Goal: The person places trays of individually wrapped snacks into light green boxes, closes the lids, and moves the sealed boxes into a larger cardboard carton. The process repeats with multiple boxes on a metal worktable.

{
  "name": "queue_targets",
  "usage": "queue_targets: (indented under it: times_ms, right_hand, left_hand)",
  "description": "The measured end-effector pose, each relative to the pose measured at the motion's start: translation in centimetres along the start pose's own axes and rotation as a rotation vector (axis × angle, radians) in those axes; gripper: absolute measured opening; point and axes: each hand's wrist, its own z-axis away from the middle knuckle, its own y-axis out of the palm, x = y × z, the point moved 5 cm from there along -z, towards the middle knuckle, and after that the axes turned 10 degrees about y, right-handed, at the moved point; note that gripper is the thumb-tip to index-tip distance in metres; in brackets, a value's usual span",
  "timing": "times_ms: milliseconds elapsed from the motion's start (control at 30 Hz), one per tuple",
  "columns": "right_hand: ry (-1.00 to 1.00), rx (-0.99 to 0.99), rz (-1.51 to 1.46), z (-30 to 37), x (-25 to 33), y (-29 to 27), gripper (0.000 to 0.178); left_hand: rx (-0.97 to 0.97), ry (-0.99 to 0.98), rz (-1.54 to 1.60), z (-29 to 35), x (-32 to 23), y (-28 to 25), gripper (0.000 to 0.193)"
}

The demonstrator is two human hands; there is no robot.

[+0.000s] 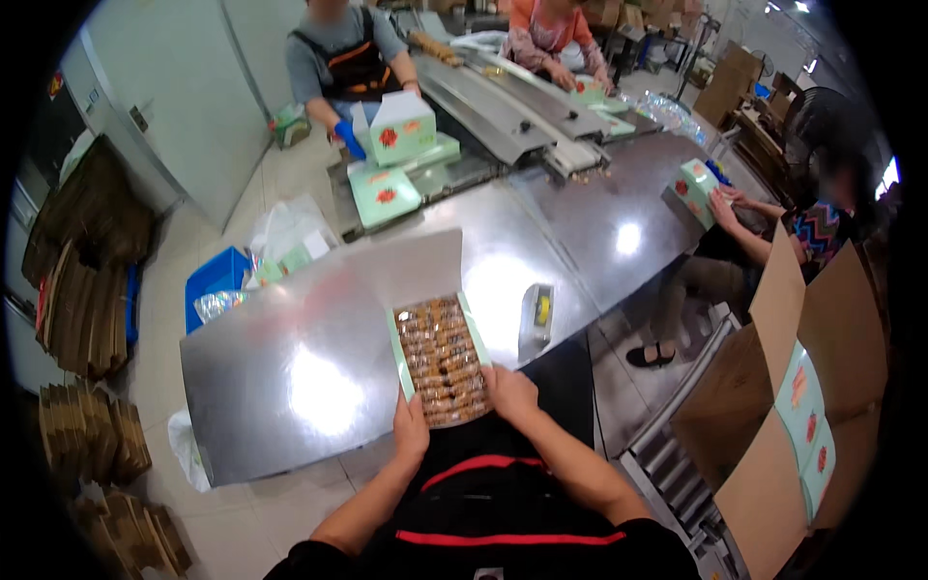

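Pale-green box (475, 331) full of brown packets (441, 353)

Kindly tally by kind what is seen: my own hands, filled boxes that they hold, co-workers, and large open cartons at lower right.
Left hand, right hand: 2
Filled box: 1
Co-workers: 3
Open carton: 1
Total: 7

A fisheye camera on the person's head looks from above the near edge of the steel table (237, 396), facing forward and steeply down across its top. The left hand (413, 425) and right hand (511, 394), at that near edge, are close to the lens; the far edge lies well off. Straight lines bend toward the dark, rounded rim.
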Motion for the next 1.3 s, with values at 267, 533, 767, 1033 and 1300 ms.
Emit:
queue_targets:
  times_ms: [267,533,767,1033,1300]
  right_hand:
    - [-0.175,-0.325,0.094,-0.1,0.6,0.6,0.043]
    - [-0.068,-0.074,-0.092,-1.5,-0.5,-0.7,0.052]
    - [-0.127,-0.146,-0.173,-7.5,1.9,-0.3,0.046]
    - [-0.164,-0.091,0.215,-7.6,5.0,-0.8,0.038]
    - [-0.432,-0.02,-0.656,-17.0,7.2,-1.3,0.032]
  left_hand:
    - [-0.069,0.046,-0.157,0.1,-0.2,0.6,0.048]
    - [-0.021,-0.058,-0.025,-1.5,-0.6,-0.6,0.053]
    - [0.013,-0.096,0.102,-11.0,-1.1,-1.4,0.06]
    - [0.018,-0.053,0.1,-12.6,-0.5,-0.5,0.055]
    - [0.072,-0.092,0.237,-19.3,2.3,-1.5,0.036]
